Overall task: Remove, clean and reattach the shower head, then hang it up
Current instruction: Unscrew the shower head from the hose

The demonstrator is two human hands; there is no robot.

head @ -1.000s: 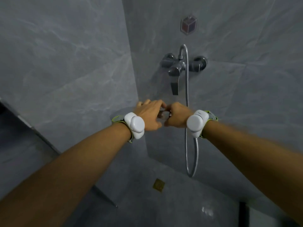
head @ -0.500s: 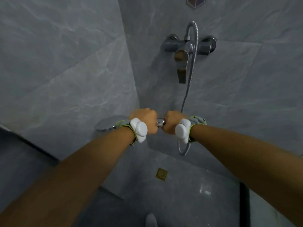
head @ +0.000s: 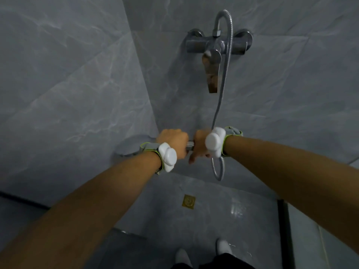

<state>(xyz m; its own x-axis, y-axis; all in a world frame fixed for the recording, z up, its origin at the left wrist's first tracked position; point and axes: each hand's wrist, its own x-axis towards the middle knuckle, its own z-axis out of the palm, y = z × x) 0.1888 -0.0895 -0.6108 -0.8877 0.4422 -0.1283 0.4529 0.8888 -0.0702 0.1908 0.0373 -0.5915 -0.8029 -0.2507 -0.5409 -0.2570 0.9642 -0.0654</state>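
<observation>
My left hand [head: 172, 141] is closed around the handle of the grey shower head [head: 129, 145], whose round face pokes out to the left behind my wrist. Just to its right, my right hand [head: 200, 143] grips the hose end, with the chrome nut [head: 190, 146] showing between the two fists. The metal hose [head: 225, 78] runs down from the wall mixer tap [head: 215, 45], passes behind my right wrist and loops below it. Both wrists wear white sensor bands.
Grey marbled tile walls meet in a corner left of the tap. A brass floor drain [head: 188, 201] lies below the hands. The tap's lever [head: 212, 74] hangs down above them. My feet in white shoes [head: 223, 247] stand at the bottom edge.
The view has tilted down, so the tap sits higher in frame and the floor and feet show. Both fists have closed tighter around the joint; the hose loop is shorter.
</observation>
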